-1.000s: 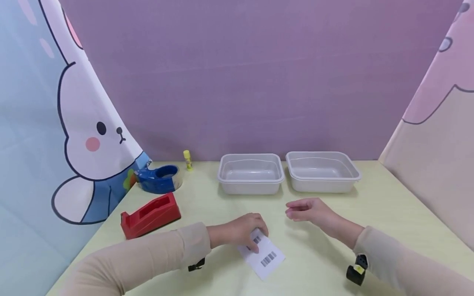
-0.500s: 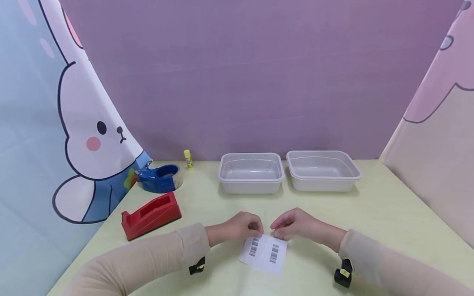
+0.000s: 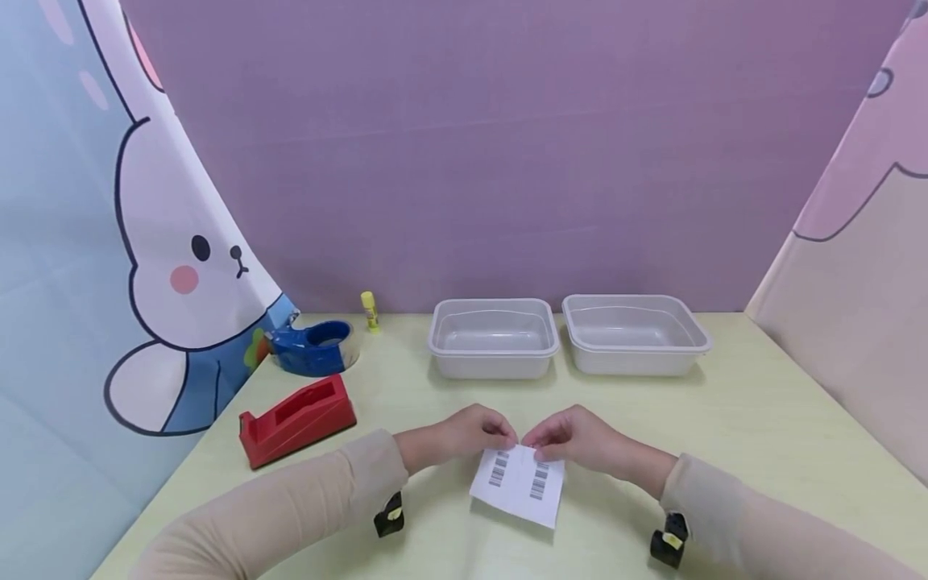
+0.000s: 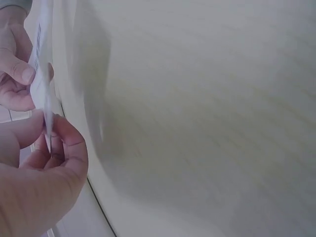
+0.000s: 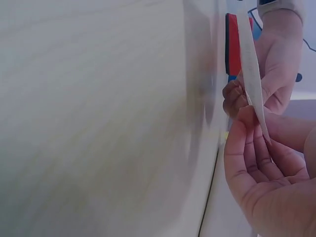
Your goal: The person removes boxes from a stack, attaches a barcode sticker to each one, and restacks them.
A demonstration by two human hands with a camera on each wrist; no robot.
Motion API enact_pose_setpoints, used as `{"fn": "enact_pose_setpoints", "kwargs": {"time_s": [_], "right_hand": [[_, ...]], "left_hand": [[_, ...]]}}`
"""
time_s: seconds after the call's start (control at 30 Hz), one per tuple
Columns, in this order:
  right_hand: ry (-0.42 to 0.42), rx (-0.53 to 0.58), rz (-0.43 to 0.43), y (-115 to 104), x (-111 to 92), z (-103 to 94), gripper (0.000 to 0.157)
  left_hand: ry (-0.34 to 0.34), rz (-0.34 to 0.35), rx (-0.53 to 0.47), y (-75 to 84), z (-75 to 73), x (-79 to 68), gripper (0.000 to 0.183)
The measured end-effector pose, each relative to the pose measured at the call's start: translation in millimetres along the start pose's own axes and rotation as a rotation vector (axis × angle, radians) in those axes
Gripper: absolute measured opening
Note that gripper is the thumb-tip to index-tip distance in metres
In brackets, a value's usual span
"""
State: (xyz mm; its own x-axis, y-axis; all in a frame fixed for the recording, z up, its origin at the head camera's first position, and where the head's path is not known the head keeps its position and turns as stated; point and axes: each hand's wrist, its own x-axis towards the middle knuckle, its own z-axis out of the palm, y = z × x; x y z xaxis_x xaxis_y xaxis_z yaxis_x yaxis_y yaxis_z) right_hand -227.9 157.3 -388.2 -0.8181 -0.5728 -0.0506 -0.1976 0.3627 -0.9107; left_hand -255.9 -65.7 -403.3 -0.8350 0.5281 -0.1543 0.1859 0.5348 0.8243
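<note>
A small white paper sheet (image 3: pixel 518 487) printed with two barcodes is held up over the table (image 3: pixel 406 532), its near edge tilted down toward me. At its far edge my left hand (image 3: pixel 467 431) pinches the left corner between thumb and fingertips. My right hand (image 3: pixel 580 435) pinches the same edge at the right, the two sets of fingertips nearly meeting. Seen edge-on in the left wrist view, the paper (image 4: pixel 43 64) runs between thumb and fingers of both hands. The right wrist view likewise shows the paper (image 5: pixel 252 69) as a thin strip in both grips.
Two white plastic tubs (image 3: pixel 493 362) (image 3: pixel 638 362) stand side by side at the back. To the left are a red tape dispenser (image 3: pixel 297 419), a blue tape dispenser (image 3: pixel 312 348) and a yellow glue stick (image 3: pixel 370 312). A purple backdrop (image 3: pixel 507 153) rises behind the table.
My right hand has come in from the right and taken hold of the paper. The paper has turned so its barcodes stand side by side, and its near edge has lifted off the table.
</note>
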Motion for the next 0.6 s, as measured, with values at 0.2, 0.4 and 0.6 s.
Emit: {"fn": "enact_pose_setpoints", "kwargs": {"time_s": [0.2, 0.4, 0.6], "right_hand": [[-0.002, -0.018, -0.049, -2.3, -0.6, 2.9, 0.022], [0.003, -0.091, -0.116, -6.5, -1.5, 6.4, 0.017], [-0.006, -0.131, -0.163, -7.8, -1.4, 6.9, 0.015]], "left_hand": [[-0.018, -0.070, -0.033, 1.6, 0.6, -3.6, 0.009], [-0.068, -0.097, -0.068, 3.1, 1.3, -8.9, 0.013], [-0.103, -0.114, -0.062, 5.7, -0.3, -12.5, 0.015]]}}
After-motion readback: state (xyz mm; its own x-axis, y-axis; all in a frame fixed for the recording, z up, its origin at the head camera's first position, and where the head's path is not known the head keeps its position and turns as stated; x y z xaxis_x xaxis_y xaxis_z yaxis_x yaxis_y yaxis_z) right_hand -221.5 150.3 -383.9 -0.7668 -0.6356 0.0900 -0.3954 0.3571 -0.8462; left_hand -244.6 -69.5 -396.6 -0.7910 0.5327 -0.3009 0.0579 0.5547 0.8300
